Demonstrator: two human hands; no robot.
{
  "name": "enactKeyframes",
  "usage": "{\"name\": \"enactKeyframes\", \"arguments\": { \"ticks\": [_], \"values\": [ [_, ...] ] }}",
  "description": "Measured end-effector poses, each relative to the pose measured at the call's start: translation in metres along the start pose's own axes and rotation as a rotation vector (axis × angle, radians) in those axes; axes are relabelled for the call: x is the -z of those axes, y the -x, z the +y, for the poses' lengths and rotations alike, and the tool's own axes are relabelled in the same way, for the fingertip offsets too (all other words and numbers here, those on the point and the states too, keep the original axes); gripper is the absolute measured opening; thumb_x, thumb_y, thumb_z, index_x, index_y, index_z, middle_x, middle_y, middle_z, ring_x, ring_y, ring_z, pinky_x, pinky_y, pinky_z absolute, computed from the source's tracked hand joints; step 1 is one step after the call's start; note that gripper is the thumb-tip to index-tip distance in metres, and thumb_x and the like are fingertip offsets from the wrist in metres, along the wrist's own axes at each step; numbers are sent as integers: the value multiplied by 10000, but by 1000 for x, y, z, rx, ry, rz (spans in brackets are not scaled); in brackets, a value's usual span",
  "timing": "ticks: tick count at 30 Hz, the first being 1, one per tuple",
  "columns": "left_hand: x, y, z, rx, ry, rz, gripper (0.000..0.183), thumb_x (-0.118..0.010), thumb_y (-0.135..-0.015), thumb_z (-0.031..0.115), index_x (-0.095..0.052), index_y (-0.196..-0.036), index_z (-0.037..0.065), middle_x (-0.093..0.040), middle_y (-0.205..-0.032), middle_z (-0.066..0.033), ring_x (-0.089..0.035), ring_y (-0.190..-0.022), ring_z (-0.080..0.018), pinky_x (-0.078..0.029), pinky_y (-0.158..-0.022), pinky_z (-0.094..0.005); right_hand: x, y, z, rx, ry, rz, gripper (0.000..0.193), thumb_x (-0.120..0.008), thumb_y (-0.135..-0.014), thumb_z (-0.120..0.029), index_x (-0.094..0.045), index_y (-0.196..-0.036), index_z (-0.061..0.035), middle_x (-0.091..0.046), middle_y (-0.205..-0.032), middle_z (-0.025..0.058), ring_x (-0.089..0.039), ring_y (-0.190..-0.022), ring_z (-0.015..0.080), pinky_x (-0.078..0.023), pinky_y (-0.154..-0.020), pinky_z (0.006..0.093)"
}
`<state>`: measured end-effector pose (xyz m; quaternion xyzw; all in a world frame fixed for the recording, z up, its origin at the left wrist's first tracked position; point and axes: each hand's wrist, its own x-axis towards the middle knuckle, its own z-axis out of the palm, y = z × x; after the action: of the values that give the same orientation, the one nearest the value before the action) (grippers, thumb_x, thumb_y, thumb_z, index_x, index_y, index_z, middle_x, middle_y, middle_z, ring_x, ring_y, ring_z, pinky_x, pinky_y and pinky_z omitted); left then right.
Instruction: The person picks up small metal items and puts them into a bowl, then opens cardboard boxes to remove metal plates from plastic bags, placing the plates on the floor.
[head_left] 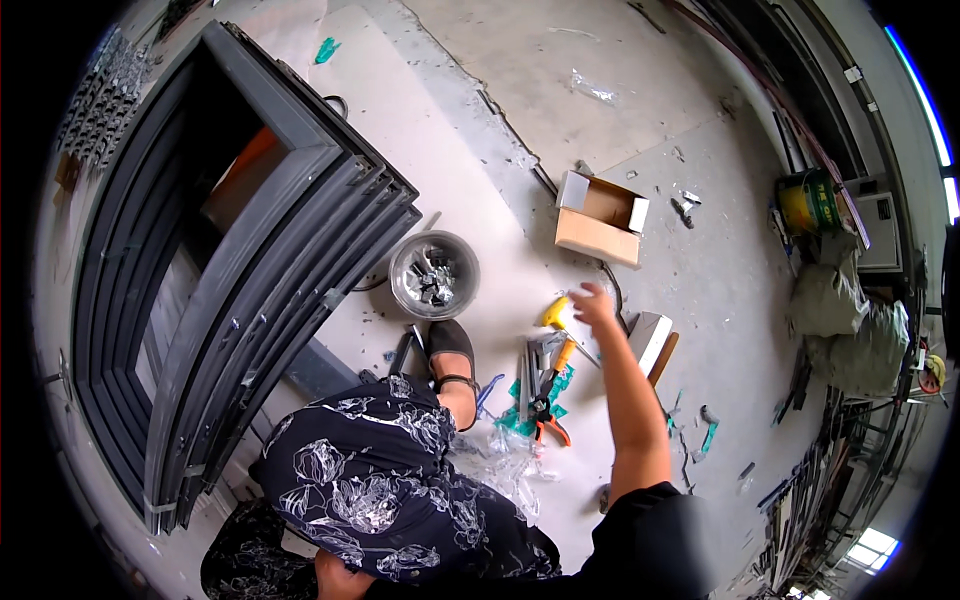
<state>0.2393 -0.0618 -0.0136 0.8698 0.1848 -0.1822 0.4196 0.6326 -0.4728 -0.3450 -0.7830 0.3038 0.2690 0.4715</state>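
My right hand [595,306] reaches over the floor, its fingers apart and with nothing seen in them. Just left of it lies a tool with a yellow grip [555,312] and a thin metal shaft. Nearer to me, orange-handled pliers [543,411], a yellow-orange handle [563,354] and grey metal strips [532,372] lie on green plastic wrap [513,417]. At the lower edge, part of my left hand or wrist [340,577] shows against the patterned black cloth; its fingers are hidden.
A stack of dark grey frames [290,250] stands on the left. A round bucket [435,275] holds small metal parts beside my shoe [450,345]. Ahead is an open cardboard box [600,240]; a long white box [650,340] lies right of my forearm. Clear plastic [500,462] lies nearby.
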Motion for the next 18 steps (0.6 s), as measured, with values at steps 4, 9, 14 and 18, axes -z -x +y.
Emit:
{"name": "enactKeyframes", "arguments": {
  "ticks": [4,9,14,18],
  "values": [
    [0,-3,3,-46,-72,32,384,-767,-703,148,-658,-1035,-10,-669,-994,-219,-637,-935,-389,-494,-842,-439,-67,5,30,279,747,186,625,-771,-669,-326,-571,-1218,-105,-627,-1015,257,-611,-979,417,-516,-851,445],
    [-1,-3,-4,43,4,-35,380,-787,-685,174,-670,-1004,2,-678,-991,-207,-644,-947,-370,-500,-830,-441,-98,6,34,219,820,324,254,-568,-802,-175,-578,-1052,-128,-611,-988,221,-617,-933,402,-510,-793,467],
    [3,-14,29,211,77,-97,496,-820,-666,252,-653,-1085,47,-671,-1056,-209,-638,-1009,-366,-500,-852,-448,-98,48,-15,498,925,302,325,-580,-757,-136,-546,-1080,-115,-652,-917,192,-633,-872,364,-508,-743,480],
    [-1,-24,54,22,207,-70,300,-725,-765,235,-630,-963,31,-644,-930,-163,-623,-848,-336,-492,-730,-407,-62,88,-71,803,979,355,239,-519,-792,-54,-566,-1022,-104,-665,-831,125,-639,-846,340,-505,-725,482]
  ]
}}
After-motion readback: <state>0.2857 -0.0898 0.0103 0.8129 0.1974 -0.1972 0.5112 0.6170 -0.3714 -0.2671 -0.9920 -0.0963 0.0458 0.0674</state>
